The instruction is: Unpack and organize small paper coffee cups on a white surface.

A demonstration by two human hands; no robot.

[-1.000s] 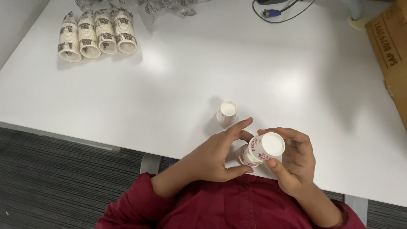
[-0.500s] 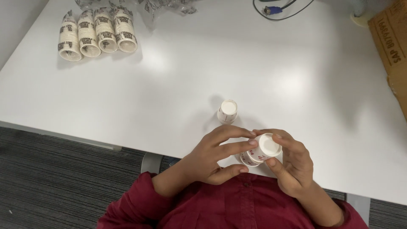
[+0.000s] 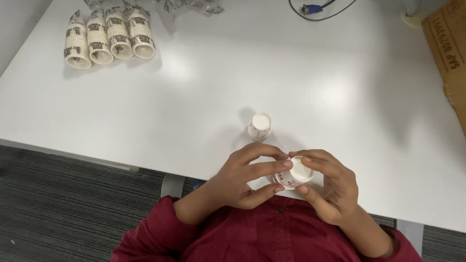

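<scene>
Both my hands meet at the near edge of the white tabletop (image 3: 204, 97), just above my red shirt (image 3: 272, 237). My left hand (image 3: 242, 179) comes in from the left, wrist bent, its fingers (image 3: 272, 167) curled over and pressed against the side of a small paper cup (image 3: 295, 173). My right hand (image 3: 330, 187) comes in from the right and cups the same paper cup, thumb under its near side and forefinger laid along its far rim, so the fingers of both hands are clamped on it. The paper cup is tilted, its white round end turned up toward me, with red print on its wall, held just over the tabletop's near edge. A second small cup (image 3: 259, 126) stands alone on the tabletop just beyond my left hand, apart from my fingers. Far off at the left corner lie four sleeves of stacked cups (image 3: 109, 39) side by side, with crumpled clear plastic wrap (image 3: 189, 6) behind them. A dark cable with a blue plug (image 3: 311, 8) lies at the far edge, and a brown cardboard box (image 3: 449, 53) sits at the far right. Nothing lies between my hands and the lone cup.
</scene>
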